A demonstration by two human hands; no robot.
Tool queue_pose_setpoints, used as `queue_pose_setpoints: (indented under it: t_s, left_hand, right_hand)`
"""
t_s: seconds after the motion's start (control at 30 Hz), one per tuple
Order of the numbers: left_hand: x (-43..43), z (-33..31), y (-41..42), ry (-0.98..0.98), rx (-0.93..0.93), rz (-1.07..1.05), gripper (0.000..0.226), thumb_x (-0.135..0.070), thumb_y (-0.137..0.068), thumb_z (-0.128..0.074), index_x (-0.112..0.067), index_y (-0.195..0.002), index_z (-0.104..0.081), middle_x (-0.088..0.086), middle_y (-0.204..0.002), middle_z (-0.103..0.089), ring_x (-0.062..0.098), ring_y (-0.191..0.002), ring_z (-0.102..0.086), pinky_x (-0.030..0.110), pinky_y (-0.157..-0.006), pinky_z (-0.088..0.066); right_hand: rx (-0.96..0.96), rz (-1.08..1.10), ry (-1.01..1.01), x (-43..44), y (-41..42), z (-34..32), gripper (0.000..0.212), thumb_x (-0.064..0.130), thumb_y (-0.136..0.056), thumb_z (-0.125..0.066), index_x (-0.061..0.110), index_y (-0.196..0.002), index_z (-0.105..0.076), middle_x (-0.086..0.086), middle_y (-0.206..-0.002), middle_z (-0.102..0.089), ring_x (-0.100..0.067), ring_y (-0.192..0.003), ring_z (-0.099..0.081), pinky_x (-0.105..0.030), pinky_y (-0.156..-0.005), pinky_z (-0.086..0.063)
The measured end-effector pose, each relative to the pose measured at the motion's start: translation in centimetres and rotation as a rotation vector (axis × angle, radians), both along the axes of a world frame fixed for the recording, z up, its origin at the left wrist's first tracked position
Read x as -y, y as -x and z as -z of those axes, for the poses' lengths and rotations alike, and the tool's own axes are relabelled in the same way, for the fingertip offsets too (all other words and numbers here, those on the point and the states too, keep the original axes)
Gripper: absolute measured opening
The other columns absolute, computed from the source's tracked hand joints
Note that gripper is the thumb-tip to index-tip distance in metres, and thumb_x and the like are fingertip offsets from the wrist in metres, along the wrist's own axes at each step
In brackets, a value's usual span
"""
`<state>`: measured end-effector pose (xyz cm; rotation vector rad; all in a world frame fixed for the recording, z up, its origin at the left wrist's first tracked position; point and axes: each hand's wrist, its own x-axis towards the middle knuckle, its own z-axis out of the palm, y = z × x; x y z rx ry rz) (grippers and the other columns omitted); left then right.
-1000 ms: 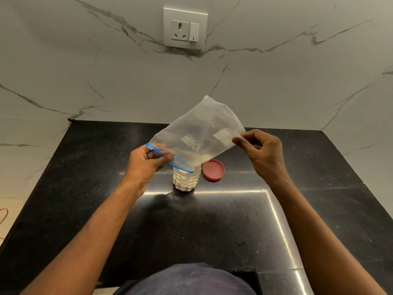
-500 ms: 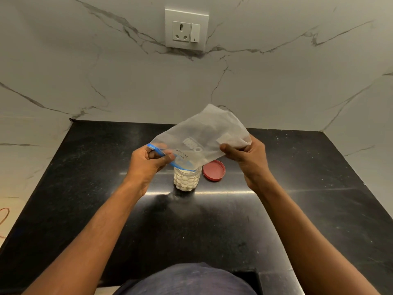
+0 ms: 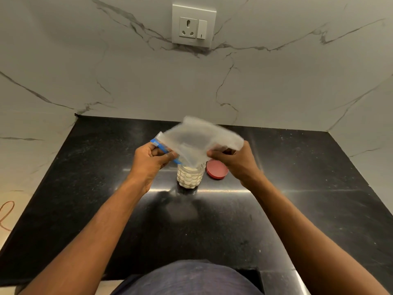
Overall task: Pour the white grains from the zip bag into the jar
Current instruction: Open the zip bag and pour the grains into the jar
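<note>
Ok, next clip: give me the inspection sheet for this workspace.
Surface: black countertop, glossy, speckled.
Job's things: zip bag held tipped over the jar; jar looks nearly full of white grains; bag looks empty, blurred.
Clutter: red lid lying beside the jar.
Grippers: left hand pinches the blue zip edge; right hand grips the bag's bottom.
Cables: orange cord at left edge.
Surroundings: marble wall, wall socket.

Zip bag above jar; lid right of jar.
</note>
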<state>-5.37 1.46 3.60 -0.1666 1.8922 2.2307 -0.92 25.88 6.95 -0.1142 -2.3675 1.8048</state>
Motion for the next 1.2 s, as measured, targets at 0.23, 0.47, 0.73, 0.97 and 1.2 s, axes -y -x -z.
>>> queue_pose_setpoints:
  t_s: [0.23,0.47,0.73,0.97,1.2]
  left_hand:
    - [0.1,0.2,0.1,0.014,-0.01,0.014,0.024,-0.002,-0.085,-0.081,-0.018,-0.101,-0.073,-0.001,-0.091,-0.084,0.01,-0.087,-0.08,0.023,-0.075,-0.065]
    - [-0.3,0.3,0.3,0.001,0.007,0.022,0.026,-0.002,-0.085,-0.082,-0.012,-0.108,-0.074,0.005,-0.097,-0.084,0.014,-0.093,-0.081,0.024,-0.079,-0.065]
    - [-0.1,0.4,0.5,-0.013,0.019,0.017,0.027,-0.001,-0.085,-0.081,-0.014,-0.108,-0.073,0.001,-0.098,-0.084,0.012,-0.093,-0.08,0.02,-0.074,-0.063]
    - [-0.3,0.7,0.5,0.0,0.029,0.017,0.026,-0.005,-0.084,-0.083,-0.015,-0.106,-0.074,0.001,-0.097,-0.084,0.013,-0.094,-0.08,0.02,-0.074,-0.063]
    - [0.0,0.7,0.9,-0.019,0.04,-0.028,0.03,-0.01,-0.075,-0.087,-0.015,-0.103,-0.075,0.0,-0.093,-0.084,0.011,-0.088,-0.081,0.02,-0.071,-0.064]
  right_hand:
    - [-0.022,0.028,-0.071,-0.4,0.4,0.1,0.036,0.009,-0.087,-0.083,0.011,-0.121,-0.072,-0.005,-0.11,-0.08,-0.015,-0.102,-0.077,-0.038,-0.095,-0.063]
    - [-0.022,0.08,-0.035,-0.3,1.0,0.6,0.035,0.009,-0.086,-0.084,0.011,-0.119,-0.072,-0.003,-0.107,-0.08,-0.014,-0.097,-0.079,-0.033,-0.09,-0.064]
    - [-0.007,0.091,-0.009,-0.8,1.4,1.2,0.018,0.009,-0.09,-0.081,0.015,-0.106,-0.076,0.009,-0.091,-0.082,-0.009,-0.088,-0.08,-0.022,-0.079,-0.063]
    - [-0.006,0.044,0.009,-1.3,1.7,1.3,0.017,0.009,-0.096,-0.074,0.009,-0.113,-0.075,0.005,-0.094,-0.083,-0.013,-0.091,-0.08,-0.026,-0.082,-0.064]
    - [-0.002,0.04,0.061,-1.3,1.8,1.7,0.029,0.009,-0.095,-0.076,0.015,-0.123,-0.07,0.002,-0.102,-0.082,-0.015,-0.096,-0.079,-0.026,-0.08,-0.063]
